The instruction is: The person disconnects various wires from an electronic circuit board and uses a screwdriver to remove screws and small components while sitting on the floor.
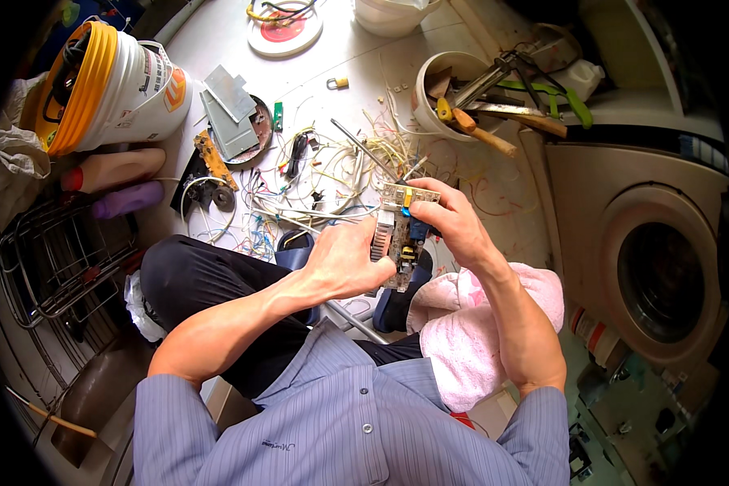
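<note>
Floor (360,105) crowded with wires (358,172) just beyond, left hand (344,259) and right hand (458,227) grip circuit board (398,243) by opposite edges.

Floor (356,61) is glaring near-white toward the top, washing out detail. Left hand (344,255) is catching strong highlights; trousers (198,275) are sinking into shadow. Washing machine (636,202) is sitting dimmer. Fisheye is bending straight lines near the rim; corners are going black.
</note>
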The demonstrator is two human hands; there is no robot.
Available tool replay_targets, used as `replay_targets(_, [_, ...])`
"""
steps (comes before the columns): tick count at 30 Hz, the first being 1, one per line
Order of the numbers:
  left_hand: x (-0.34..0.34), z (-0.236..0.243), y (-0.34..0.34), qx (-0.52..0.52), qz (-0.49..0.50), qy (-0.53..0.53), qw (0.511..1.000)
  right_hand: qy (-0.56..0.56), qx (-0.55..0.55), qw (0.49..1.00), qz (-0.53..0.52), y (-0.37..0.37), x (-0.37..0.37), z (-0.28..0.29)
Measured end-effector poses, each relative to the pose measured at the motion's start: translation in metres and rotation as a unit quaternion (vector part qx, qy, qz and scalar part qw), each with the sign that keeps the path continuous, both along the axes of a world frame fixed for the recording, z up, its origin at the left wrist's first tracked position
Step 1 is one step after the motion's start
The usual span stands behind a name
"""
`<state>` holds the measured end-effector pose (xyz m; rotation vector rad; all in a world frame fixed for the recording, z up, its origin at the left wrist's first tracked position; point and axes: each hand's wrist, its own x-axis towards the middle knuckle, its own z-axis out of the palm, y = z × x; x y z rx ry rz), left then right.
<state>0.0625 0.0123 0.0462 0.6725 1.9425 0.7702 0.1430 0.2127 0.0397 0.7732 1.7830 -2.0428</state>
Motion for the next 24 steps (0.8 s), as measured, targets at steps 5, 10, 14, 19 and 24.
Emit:
replay_targets(5, [0.0,0.003,0.002,-0.021,-0.012,0.006,1.0,-0.003,0.007,1.0,0.003,0.002,0.0,0.0])
replay_targets(10, [0.002,-0.001,0.001,-0.016,-0.002,0.008,1.0,-0.022,-0.004,1.0,0.0,0.002,-0.002,0.004])
replay_targets(14, [0.001,0.001,0.001,-0.011,0.001,-0.003,1.0,-0.03,0.006,1.0,0.0,0.001,-0.003,0.004])
replay_targets(19, [0.002,-0.004,0.0,-0.009,0.003,0.0,1.0,-0.027,0.014,1.0,0.0,0.001,-0.003,0.003])
replay_targets(24, [0.002,-0.004,-0.001,-0.012,0.003,-0.011,1.0,-0.035,0.018,0.999,0.011,0.0,-0.006,0.01])
